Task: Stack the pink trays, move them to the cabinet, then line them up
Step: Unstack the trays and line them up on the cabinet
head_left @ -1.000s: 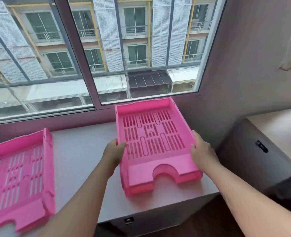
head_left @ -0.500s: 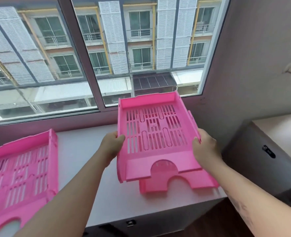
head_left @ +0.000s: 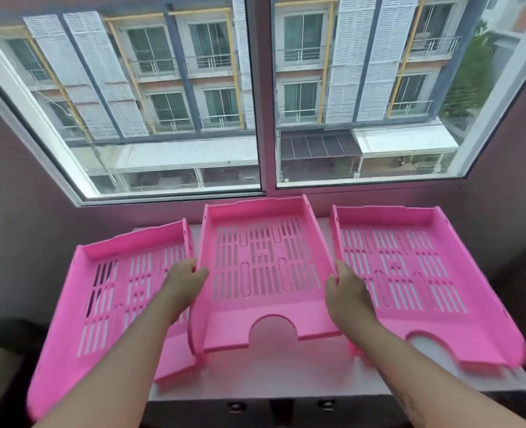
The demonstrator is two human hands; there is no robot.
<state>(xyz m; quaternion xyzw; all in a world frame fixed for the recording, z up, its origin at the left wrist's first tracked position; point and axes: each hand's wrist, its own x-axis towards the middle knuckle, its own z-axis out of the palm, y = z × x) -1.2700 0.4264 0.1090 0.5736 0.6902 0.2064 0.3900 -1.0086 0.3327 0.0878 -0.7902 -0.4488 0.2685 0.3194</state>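
**Three pink trays side by side under the window**

Three pink slotted trays stand in a row on the white cabinet top (head_left: 255,378), below a large window (head_left: 261,97). All three are empty; their slotted floors and the half-round cutout in each front edge are bare.

The middle tray (head_left: 264,273) is held by both hands. The left hand (head_left: 185,284) grips its left wall, thumb over the rim and fingers (head_left: 201,271) curled on the wall. The right hand (head_left: 346,291) grips the right wall in the same way, closed around the rim. This tray is tilted, its front edge raised above the cabinet top; whether its back edge touches the surface cannot be told.

The left tray (head_left: 110,304) lies just beside it, angled, with its near left corner overhanging the cabinet edge. The right tray (head_left: 416,279) lies flat to the right of the middle one, its near right corner reaching the cabinet's corner.

No label, brand or writing can be read on the trays or the cabinet.
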